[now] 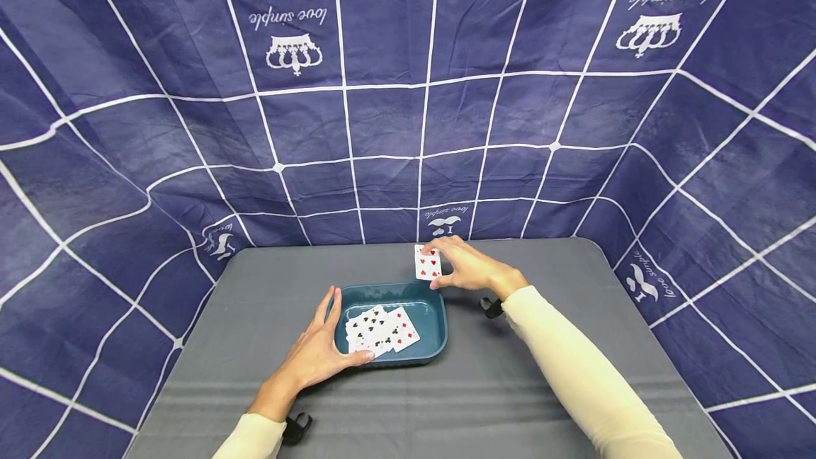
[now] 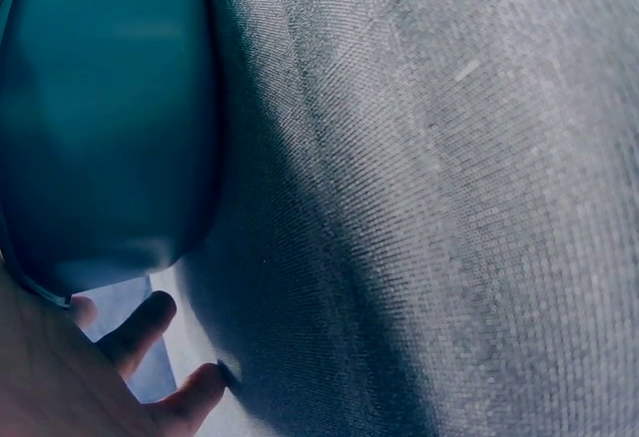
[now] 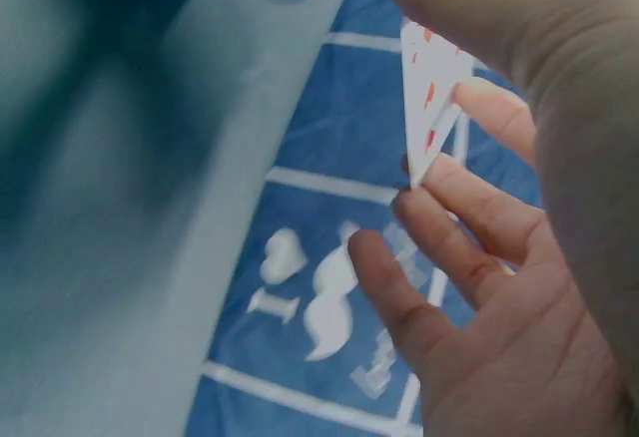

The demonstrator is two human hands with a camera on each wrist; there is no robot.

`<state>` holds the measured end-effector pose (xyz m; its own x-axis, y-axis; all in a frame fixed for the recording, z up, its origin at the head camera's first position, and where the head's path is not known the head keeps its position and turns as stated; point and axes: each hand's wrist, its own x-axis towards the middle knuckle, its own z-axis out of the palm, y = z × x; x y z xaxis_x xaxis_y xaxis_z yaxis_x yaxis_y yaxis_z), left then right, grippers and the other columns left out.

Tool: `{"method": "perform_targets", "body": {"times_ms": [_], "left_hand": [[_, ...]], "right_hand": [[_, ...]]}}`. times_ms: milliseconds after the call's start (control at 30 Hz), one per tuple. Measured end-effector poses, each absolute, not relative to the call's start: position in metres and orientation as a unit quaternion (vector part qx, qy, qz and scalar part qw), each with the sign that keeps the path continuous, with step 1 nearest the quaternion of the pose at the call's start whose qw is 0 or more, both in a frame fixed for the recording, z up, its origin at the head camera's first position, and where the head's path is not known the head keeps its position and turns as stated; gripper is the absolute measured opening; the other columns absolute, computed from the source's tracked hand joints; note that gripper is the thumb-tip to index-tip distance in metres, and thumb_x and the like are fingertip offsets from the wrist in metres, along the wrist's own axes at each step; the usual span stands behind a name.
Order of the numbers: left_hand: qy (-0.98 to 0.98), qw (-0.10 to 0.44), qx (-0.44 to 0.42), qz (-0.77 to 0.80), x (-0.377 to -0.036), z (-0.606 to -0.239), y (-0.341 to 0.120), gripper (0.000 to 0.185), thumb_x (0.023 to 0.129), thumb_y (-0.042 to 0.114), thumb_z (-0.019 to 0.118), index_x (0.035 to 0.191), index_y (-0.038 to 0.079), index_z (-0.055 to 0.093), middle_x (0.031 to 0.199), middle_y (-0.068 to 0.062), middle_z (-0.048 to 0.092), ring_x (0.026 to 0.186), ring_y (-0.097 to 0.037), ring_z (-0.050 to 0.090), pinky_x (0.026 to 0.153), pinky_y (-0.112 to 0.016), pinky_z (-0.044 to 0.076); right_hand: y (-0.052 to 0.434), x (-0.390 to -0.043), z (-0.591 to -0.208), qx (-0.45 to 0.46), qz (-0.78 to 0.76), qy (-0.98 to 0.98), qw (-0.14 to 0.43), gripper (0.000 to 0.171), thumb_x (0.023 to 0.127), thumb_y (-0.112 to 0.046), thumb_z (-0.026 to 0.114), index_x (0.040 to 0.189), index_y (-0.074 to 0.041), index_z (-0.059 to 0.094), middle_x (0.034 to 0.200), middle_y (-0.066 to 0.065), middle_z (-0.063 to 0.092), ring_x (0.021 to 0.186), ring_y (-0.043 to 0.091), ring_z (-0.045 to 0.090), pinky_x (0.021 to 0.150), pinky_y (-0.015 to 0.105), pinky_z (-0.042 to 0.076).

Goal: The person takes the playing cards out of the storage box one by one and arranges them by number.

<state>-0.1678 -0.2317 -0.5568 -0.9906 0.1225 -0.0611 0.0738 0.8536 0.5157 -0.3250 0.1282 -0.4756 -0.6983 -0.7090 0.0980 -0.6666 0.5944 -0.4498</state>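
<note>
Left hand (image 1: 316,355) rests open-fingered against the tray (image 1: 436,343); right hand (image 1: 468,265) pinches a heart card (image 1: 427,263) upright beyond it.

grey table (image 1: 255,289) | on it: teal tray (image 1: 435,346) w/ cards (image 1: 382,330), centre-front
</note>
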Motion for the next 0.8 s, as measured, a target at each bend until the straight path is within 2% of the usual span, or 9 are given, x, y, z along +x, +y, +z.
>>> {"method": "perform_targets", "body": {"times_ms": [233, 467, 567, 600, 633, 700, 733, 767, 800], "left_hand": [[0.959, 0.042, 0.054, 0.274, -0.168, -0.557, -0.231, 0.156, 0.081, 0.086, 0.091, 0.19, 0.017, 0.004, 0.199, -0.009, 0.004, 0.167, -0.055, 0.048, 0.115, -0.078, 0.053], [0.961, 0.044, 0.049, 0.267, -0.168, -0.558, -0.232, 0.155, 0.08, 0.088, 0.09, 0.19, 0.017, 0.007, 0.199, -0.008, 0.005, 0.162, -0.054, 0.055, 0.113, -0.077, 0.055], [0.961, 0.046, 0.048, 0.268, -0.169, -0.558, -0.231, 0.155, 0.08, 0.088, 0.09, 0.19, 0.019, 0.006, 0.2, -0.006, 0.004, 0.159, -0.056, 0.057, 0.112, -0.078, 0.055], [0.961, 0.047, 0.047, 0.268, -0.169, -0.558, -0.231, 0.155, 0.08, 0.088, 0.09, 0.19, 0.019, 0.006, 0.2, -0.005, 0.003, 0.158, -0.056, 0.058, 0.111, -0.078, 0.055], [0.961, 0.048, 0.046, 0.268, -0.168, -0.558, -0.23, 0.155, 0.08, 0.088, 0.09, 0.19, 0.02, 0.005, 0.2, -0.005, 0.003, 0.157, -0.056, 0.059, 0.11, -0.078, 0.056], [0.961, 0.05, 0.046, 0.268, -0.168, -0.557, -0.23, 0.155, 0.08, 0.088, 0.09, 0.19, 0.02, 0.004, 0.2, -0.004, 0.002, 0.156, -0.056, 0.06, 0.111, -0.078, 0.056], [0.961, 0.05, 0.046, 0.267, -0.167, -0.556, -0.23, 0.155, 0.08, 0.088, 0.09, 0.19, 0.02, 0.004, 0.2, -0.004, 0.002, 0.156, -0.056, 0.06, 0.111, -0.077, 0.056], [0.961, 0.051, 0.045, 0.266, -0.167, -0.556, -0.23, 0.155, 0.08, 0.088, 0.09, 0.19, 0.021, 0.003, 0.2, -0.004, 0.002, 0.155, -0.056, 0.061, 0.111, -0.077, 0.056], [0.961, 0.051, 0.045, 0.267, -0.167, -0.556, -0.23, 0.156, 0.08, 0.088, 0.09, 0.19, 0.021, 0.003, 0.2, -0.004, 0.002, 0.155, -0.056, 0.061, 0.11, -0.077, 0.056]], "right_hand": [[0.164, -0.346, -0.499, -0.348, -0.243, 0.905, 0.027, 0.072, 0.095, -0.025, 0.1, 0.156, -0.003, 0.068, 0.159, 0.019, 0.071, 0.15, 0.045, 0.061, 0.129, 0.065, 0.046], [0.188, -0.361, -0.527, -0.329, -0.242, 0.912, 0.037, 0.067, 0.092, -0.022, 0.102, 0.15, -0.004, 0.074, 0.155, 0.025, 0.069, 0.146, 0.05, 0.061, 0.126, 0.069, 0.047], [0.209, -0.386, -0.565, -0.351, -0.252, 0.901, 0.027, 0.063, 0.095, -0.036, 0.1, 0.149, -0.013, 0.077, 0.157, 0.022, 0.07, 0.15, 0.045, 0.06, 0.131, 0.063, 0.045], [0.216, -0.396, -0.58, -0.357, -0.256, 0.898, 0.022, 0.063, 0.094, -0.044, 0.1, 0.148, -0.018, 0.079, 0.157, 0.02, 0.071, 0.151, 0.044, 0.061, 0.132, 0.062, 0.044], [0.217, -0.398, -0.583, -0.354, -0.254, 0.899, 0.029, 0.061, 0.095, -0.044, 0.099, 0.146, -0.018, 0.079, 0.158, 0.021, 0.07, 0.153, 0.044, 0.06, 0.133, 0.062, 0.043], [0.229, -0.419, -0.615, -0.358, -0.25, 0.899, 0.031, 0.06, 0.094, -0.05, 0.099, 0.145, -0.026, 0.081, 0.161, 0.017, 0.07, 0.155, 0.042, 0.061, 0.134, 0.061, 0.044], [0.229, -0.419, -0.617, -0.347, -0.244, 0.905, 0.037, 0.056, 0.093, -0.046, 0.1, 0.143, -0.026, 0.082, 0.161, 0.019, 0.07, 0.154, 0.045, 0.062, 0.132, 0.065, 0.045], [0.233, -0.424, -0.628, -0.348, -0.243, 0.905, 0.035, 0.054, 0.094, -0.047, 0.099, 0.143, -0.03, 0.082, 0.163, 0.018, 0.069, 0.154, 0.044, 0.062, 0.132, 0.063, 0.046], [0.231, -0.417, -0.621, -0.345, -0.236, 0.907, 0.045, 0.054, 0.094, -0.043, 0.1, 0.143, -0.028, 0.082, 0.166, 0.018, 0.068, 0.157, 0.045, 0.06, 0.134, 0.065, 0.044]]}}
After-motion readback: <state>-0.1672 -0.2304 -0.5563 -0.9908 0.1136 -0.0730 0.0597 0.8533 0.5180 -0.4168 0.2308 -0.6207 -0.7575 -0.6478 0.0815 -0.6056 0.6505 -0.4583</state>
